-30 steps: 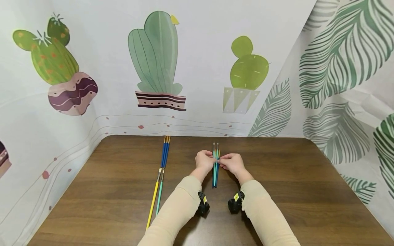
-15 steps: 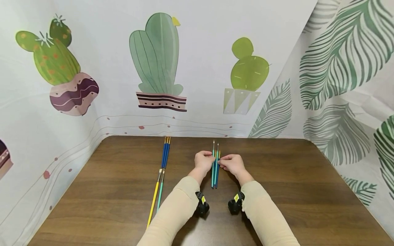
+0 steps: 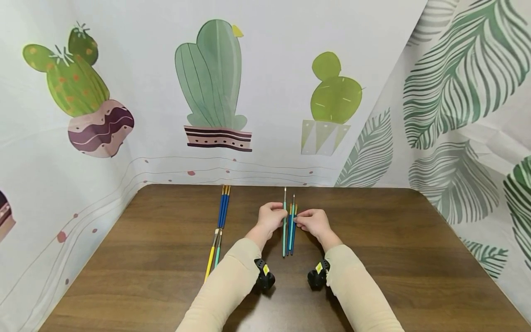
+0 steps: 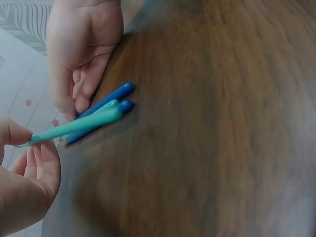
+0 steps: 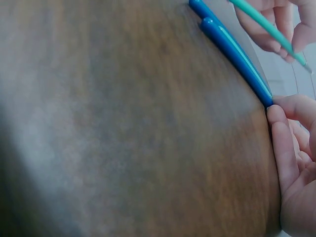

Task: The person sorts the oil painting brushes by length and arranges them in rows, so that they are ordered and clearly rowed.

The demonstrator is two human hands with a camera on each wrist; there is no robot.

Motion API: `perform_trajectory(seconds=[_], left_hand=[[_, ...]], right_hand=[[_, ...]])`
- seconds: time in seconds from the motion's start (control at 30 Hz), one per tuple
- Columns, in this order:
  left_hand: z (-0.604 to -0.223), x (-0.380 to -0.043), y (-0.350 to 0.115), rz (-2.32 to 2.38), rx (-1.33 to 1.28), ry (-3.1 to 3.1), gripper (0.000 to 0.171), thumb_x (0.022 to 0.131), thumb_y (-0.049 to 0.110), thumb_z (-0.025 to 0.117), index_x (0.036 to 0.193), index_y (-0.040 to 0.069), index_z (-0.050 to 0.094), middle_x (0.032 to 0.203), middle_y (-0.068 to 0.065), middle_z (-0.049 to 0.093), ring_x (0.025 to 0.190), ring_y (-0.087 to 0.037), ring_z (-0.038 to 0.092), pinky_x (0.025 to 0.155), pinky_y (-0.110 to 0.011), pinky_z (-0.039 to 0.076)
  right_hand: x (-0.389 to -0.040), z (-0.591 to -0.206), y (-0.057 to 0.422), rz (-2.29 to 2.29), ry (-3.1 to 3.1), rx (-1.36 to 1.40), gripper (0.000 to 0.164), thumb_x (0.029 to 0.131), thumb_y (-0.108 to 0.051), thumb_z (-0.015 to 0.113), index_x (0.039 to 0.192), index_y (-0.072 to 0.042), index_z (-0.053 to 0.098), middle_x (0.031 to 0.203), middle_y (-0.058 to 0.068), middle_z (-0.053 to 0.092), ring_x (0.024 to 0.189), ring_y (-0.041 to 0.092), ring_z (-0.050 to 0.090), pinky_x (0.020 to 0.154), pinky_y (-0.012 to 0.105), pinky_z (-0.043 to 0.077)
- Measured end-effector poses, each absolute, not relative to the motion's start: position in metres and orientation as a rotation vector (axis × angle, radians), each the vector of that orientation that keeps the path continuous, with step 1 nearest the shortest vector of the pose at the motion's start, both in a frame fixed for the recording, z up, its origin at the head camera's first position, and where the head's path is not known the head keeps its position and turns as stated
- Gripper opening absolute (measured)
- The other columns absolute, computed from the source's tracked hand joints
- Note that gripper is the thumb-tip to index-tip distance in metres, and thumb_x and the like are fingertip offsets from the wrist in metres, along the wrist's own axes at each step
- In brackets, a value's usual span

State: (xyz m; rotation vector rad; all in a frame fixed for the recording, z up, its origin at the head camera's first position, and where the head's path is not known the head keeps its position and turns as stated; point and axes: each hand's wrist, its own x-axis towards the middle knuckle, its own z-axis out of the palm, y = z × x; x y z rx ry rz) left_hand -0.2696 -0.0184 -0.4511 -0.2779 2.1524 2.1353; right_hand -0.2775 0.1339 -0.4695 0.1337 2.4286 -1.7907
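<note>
My left hand (image 3: 270, 218) pinches a mint-green paintbrush (image 3: 284, 237) between thumb and fingers, its bristle end pointing to the wall. The left wrist view shows that brush (image 4: 84, 124) crossing over the others. Just right of it lies a small group of blue paintbrushes (image 3: 292, 242) with another mint-green brush among them. My right hand (image 3: 316, 222) pinches a blue brush of this group from the right side. In the right wrist view, thumb and fingertips meet at the far part of the blue brush (image 5: 239, 57), while its rounded handle end lies on the table.
Left on the brown wooden table (image 3: 394, 258) lie several blue paintbrushes (image 3: 223, 207) near the back edge. Below them are a yellow brush (image 3: 210, 260) and a mint-green brush (image 3: 218, 252), partly covered by my left sleeve (image 3: 230, 276). A cactus-print cloth (image 3: 274, 92) rises behind.
My left hand has drawn the mint-green brush leftward, apart from the group of blue brushes. My right hand has stayed almost in place at the group.
</note>
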Motion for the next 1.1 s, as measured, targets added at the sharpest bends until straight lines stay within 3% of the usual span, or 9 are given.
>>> perform_trajectory(seconds=[0.3,0.5,0.73,0.97,1.1], left_hand=[[-0.442,-0.269,-0.029,2.109,-0.195,2.066,0.047,0.084,0.004,0.053,0.13,0.001,0.049,0.091,-0.007,0.056,0.07,-0.015,0.055,0.057,-0.027,0.055],[-0.436,-0.265,-0.035,2.071,-0.183,2.045,0.042,0.085,0.003,0.052,0.127,0.001,0.049,0.091,-0.008,0.055,0.067,-0.018,0.059,0.058,-0.032,0.057],[-0.428,-0.26,-0.045,2.004,-0.139,2.013,0.035,0.094,0.012,0.05,0.126,0.0,0.047,0.113,-0.028,0.059,0.07,-0.02,0.066,0.068,-0.043,0.059],[-0.425,-0.253,-0.057,1.971,-0.139,2.057,0.027,0.096,0.02,0.05,0.117,0.003,0.049,0.087,-0.014,0.062,0.063,-0.016,0.066,0.061,-0.039,0.059],[-0.424,-0.25,-0.066,1.943,-0.101,2.108,0.029,0.096,0.021,0.049,0.116,0.0,0.05,0.082,-0.012,0.064,0.066,-0.02,0.068,0.057,-0.034,0.058]], right_hand=[[-0.278,-0.47,0.135,-1.787,2.442,0.143,0.022,0.079,-0.008,0.072,0.093,0.009,0.068,0.067,0.004,0.068,0.061,0.008,0.064,0.058,0.021,0.055],[-0.278,-0.47,0.134,-1.781,2.435,0.15,0.022,0.079,-0.009,0.073,0.094,0.007,0.069,0.067,0.003,0.068,0.061,0.007,0.063,0.058,0.021,0.054],[-0.278,-0.471,0.134,-1.789,2.433,0.134,0.023,0.08,-0.009,0.072,0.095,0.009,0.068,0.066,0.002,0.067,0.061,0.007,0.063,0.058,0.02,0.054],[-0.277,-0.472,0.134,-1.789,2.444,0.141,0.022,0.079,-0.008,0.073,0.093,0.008,0.068,0.068,0.004,0.068,0.061,0.007,0.063,0.058,0.021,0.054],[-0.278,-0.471,0.135,-1.792,2.44,0.132,0.022,0.08,-0.008,0.072,0.094,0.008,0.068,0.068,0.003,0.068,0.061,0.006,0.063,0.059,0.02,0.054]])
